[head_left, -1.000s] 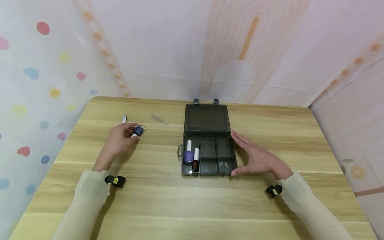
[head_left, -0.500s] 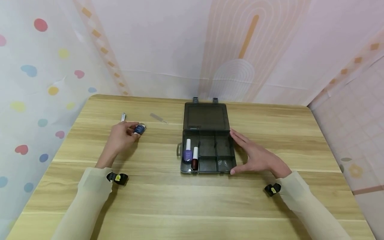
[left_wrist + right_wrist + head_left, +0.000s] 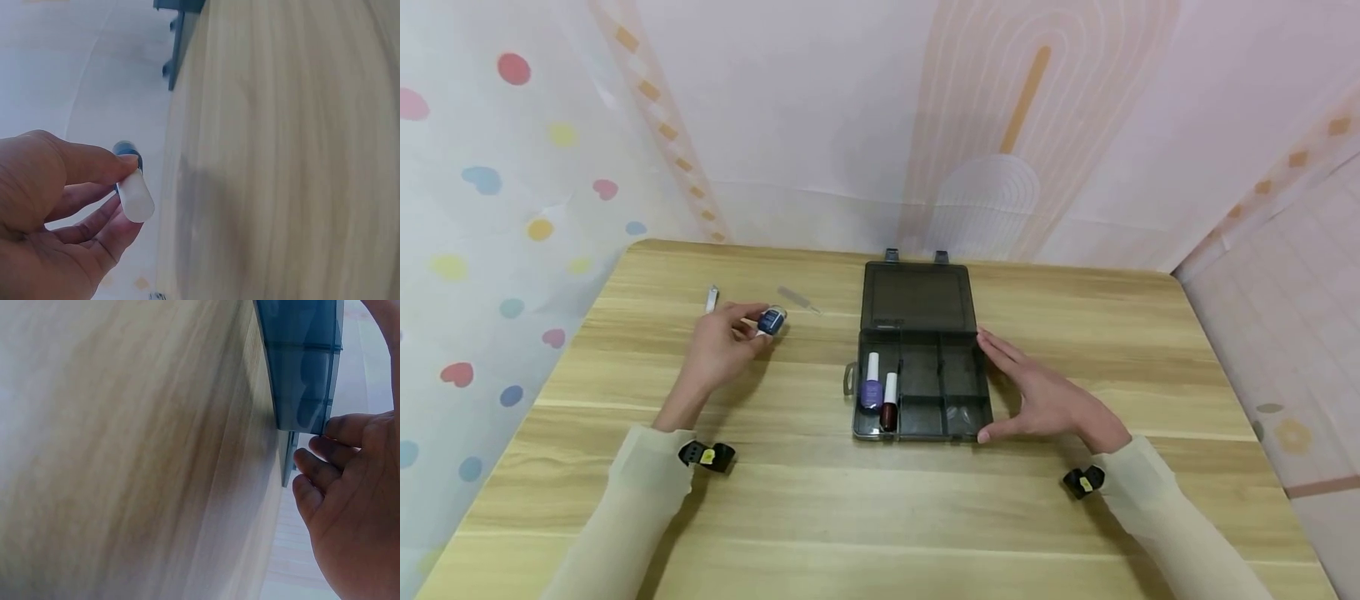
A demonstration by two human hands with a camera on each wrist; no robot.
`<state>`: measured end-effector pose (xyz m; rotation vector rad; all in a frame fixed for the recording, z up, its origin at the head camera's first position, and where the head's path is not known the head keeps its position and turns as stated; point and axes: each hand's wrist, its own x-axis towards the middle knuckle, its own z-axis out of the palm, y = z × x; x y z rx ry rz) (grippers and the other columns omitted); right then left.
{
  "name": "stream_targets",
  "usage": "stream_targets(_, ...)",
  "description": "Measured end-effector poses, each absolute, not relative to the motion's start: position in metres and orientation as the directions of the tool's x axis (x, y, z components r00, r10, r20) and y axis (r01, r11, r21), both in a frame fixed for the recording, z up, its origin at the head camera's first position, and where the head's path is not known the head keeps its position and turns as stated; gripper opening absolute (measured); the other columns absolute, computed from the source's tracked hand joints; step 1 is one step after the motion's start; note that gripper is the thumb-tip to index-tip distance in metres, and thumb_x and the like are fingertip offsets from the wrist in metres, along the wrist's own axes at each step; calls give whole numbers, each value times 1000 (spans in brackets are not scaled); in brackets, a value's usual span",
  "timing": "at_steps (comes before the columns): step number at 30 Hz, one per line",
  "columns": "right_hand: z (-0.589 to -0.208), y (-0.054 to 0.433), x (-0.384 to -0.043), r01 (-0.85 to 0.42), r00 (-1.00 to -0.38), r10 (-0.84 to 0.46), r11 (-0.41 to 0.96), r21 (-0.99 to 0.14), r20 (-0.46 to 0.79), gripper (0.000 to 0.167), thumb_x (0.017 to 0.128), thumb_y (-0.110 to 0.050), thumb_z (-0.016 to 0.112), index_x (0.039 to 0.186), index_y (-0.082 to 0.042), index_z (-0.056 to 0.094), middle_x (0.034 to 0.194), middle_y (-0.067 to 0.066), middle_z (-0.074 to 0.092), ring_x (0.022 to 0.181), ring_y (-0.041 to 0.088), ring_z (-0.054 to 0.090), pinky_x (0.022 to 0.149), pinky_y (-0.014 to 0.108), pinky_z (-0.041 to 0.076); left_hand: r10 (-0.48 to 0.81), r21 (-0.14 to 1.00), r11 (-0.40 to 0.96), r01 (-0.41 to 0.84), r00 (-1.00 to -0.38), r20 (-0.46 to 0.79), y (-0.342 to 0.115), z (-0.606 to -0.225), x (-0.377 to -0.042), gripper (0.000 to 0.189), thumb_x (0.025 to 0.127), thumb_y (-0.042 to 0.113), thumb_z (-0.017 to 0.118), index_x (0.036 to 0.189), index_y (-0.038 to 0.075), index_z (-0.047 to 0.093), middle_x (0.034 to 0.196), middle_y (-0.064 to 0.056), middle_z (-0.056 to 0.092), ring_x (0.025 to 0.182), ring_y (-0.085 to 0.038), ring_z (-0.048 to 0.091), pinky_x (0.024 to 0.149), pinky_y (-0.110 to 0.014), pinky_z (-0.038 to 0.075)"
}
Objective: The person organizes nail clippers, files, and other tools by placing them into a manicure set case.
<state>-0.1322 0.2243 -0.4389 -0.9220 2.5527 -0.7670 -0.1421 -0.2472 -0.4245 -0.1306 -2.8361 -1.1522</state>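
Observation:
My left hand (image 3: 718, 346) pinches a dark blue nail polish bottle (image 3: 772, 321) with a white cap, held by thumb and fingers left of the box. In the left wrist view the white cap (image 3: 136, 199) points toward the camera. A dark translucent compartment box (image 3: 920, 362) lies with its lid folded back. My right hand (image 3: 1041, 396) touches its right side, fingertips at the rear corner and thumb at the front corner. Inside at left are a purple nail polish bottle (image 3: 872, 392) and a dark red one (image 3: 889, 408), both white-capped.
A silver nail clipper (image 3: 712, 297) lies behind my left hand. A thin translucent tool with a fine tip (image 3: 797, 298) lies between that hand and the lid. Small clear pieces (image 3: 958, 415) sit in the front right compartment. A patterned wall (image 3: 820, 125) borders the wooden table's rear edge.
My left hand has moved right with the blue nail polish bottle, away from the nail clipper, more of which now shows. The right hand and box have stayed put.

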Motion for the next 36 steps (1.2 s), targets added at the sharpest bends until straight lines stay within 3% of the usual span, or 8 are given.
stream_targets(5, -438, 224, -130, -483, -743, -659, 647, -590, -115, 133, 72, -70, 82, 166, -11, 9, 175, 5, 4, 160, 32, 16, 121, 57, 34, 69, 706, 695, 140, -989, 129, -236, -426, -140, 47, 87, -7, 71, 134, -5, 64, 122, -27, 65, 91, -33, 67, 76, -23, 55)
stream_targets(15, -440, 225, -129, -492, -743, -661, 642, -588, -100, 132, 72, -67, 84, 166, -10, 9, 175, 7, 5, 160, 33, 16, 122, 56, 34, 98, 740, 653, 162, -987, 129, -213, -426, -135, 48, 86, -8, 71, 134, -4, 65, 119, -23, 66, 90, -29, 66, 72, -14, 52)
stream_targets(24, -440, 223, -130, -493, -744, -661, 642, -587, -98, 132, 72, -67, 84, 166, -10, 10, 175, 8, 6, 159, 34, 18, 120, 57, 35, 125, 752, 631, 193, -981, 148, -193, -421, -130, 47, 86, -7, 72, 132, -1, 67, 116, -21, 68, 89, -27, 67, 73, -19, 55)
stream_targets(36, -439, 225, -131, -494, -743, -662, 643, -585, -100, 133, 72, -66, 84, 166, -9, 10, 175, 7, 5, 159, 33, 16, 121, 56, 34, 141, 808, 556, 197, -980, 142, -169, -414, -126, 45, 85, -4, 77, 129, 3, 70, 115, -17, 69, 88, -23, 67, 70, -17, 54)
